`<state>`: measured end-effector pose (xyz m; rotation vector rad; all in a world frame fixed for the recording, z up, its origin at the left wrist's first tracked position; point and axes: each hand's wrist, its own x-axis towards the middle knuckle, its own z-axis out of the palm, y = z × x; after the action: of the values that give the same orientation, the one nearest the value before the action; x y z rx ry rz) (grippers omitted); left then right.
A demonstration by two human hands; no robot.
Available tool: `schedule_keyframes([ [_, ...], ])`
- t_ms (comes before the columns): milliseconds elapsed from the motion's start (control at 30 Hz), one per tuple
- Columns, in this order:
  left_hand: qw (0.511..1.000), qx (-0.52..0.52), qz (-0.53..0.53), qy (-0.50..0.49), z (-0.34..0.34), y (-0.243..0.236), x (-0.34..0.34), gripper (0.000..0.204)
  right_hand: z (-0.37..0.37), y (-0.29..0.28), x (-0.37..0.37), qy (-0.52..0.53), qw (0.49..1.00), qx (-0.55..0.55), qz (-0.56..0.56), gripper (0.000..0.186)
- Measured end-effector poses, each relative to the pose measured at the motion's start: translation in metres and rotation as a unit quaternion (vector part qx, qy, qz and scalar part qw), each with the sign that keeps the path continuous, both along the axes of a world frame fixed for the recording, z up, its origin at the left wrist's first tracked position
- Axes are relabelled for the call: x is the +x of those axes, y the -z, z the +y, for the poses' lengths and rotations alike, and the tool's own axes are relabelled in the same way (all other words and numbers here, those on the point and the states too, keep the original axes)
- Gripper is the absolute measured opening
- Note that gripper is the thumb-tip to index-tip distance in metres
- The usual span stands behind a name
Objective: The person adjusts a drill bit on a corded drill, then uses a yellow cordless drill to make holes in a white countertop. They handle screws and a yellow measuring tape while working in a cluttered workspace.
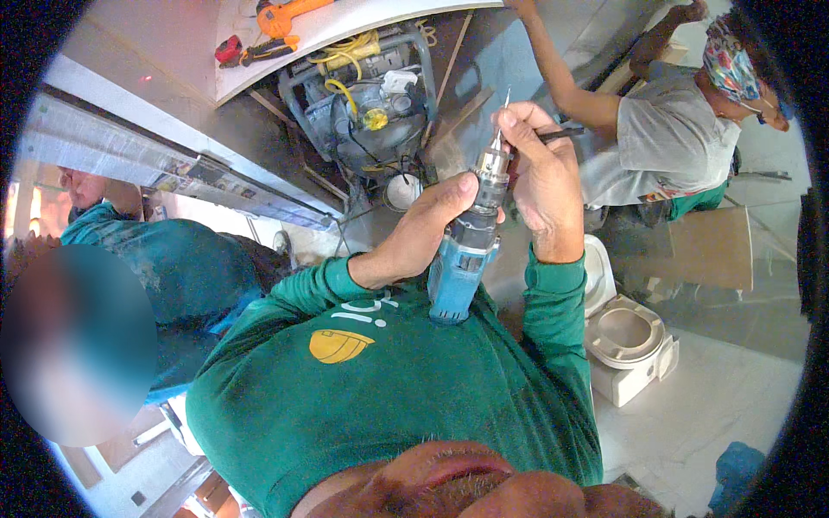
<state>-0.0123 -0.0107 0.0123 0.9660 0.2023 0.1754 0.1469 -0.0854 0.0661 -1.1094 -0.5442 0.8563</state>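
Observation:
I hold a blue power drill [458, 268] upright against my chest, bit pointing up. My left hand [423, 233] wraps around the drill's body just below the metal chuck [492, 168]. My right hand [535, 181] is closed around the chuck and the thin drill bit [503, 116], with a dark slim tool [561, 134] sticking out between its fingers. Both my sleeves are green.
A white toilet bowl [626, 341] stands on the tiled floor at the right. A grey machine with yellow cables [363, 95] sits ahead. A board with orange tools [276, 26] lies beyond. One person in grey crouches upper right [665, 138]; another in teal [173, 268] is at left.

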Motion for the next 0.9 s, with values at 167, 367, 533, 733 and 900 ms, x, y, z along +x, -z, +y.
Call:
schedule_keyframes([
  [167,0.998,0.055,0.009,-0.018,-0.003,0.007,0.001,0.059,-0.004,0.005,-0.001,0.024,0.999,0.029,-0.010,0.028],
  [367,0.999,0.005,0.009,-0.040,-0.002,0.018,-0.003,0.064,-0.051,0.033,-0.003,0.045,0.990,-0.002,-0.133,0.027],
  [533,1.000,0.007,0.013,-0.014,-0.006,0.015,-0.001,0.063,-0.072,0.028,-0.011,0.110,0.947,-0.022,-0.301,0.022],
  [733,1.000,0.002,0.001,0.000,-0.014,0.007,0.008,0.062,-0.078,0.028,-0.008,0.114,0.928,-0.007,-0.353,0.012],
  [900,1.000,0.018,0.013,0.019,-0.011,0.020,0.011,0.065,-0.087,0.019,-0.006,0.121,0.868,-0.029,-0.481,0.014],
])
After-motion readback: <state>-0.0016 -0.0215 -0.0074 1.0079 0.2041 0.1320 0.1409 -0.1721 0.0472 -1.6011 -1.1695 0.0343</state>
